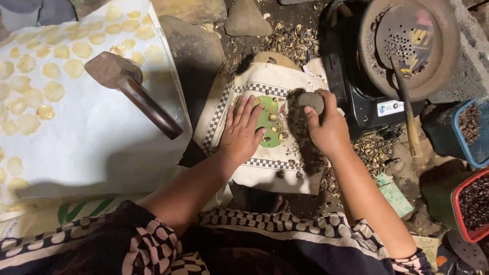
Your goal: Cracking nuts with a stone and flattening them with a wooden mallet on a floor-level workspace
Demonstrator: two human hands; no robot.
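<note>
The left hand [243, 133] lay flat, fingers spread, on the checkered-border cloth [265, 127], touching the green patch [269, 122]; the right hand [328, 130] gripped a grey stone [311, 101] just right of it. The white sheet [97, 127] of pale discs and the wooden mallet [132, 91] lay leftward, the stove pan [407, 46] farther right. Small kernels [273, 117] sat between both hands, nearer the left.

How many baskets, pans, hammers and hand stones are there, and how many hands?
Hands: 2, left hand flat on the cloth, right hand
Hand stones: 1, grey stone in the right hand
Baskets: 2, blue basket, red basket
Pans: 1, round pan
Hammers: 1, mallet
Total: 7
</note>
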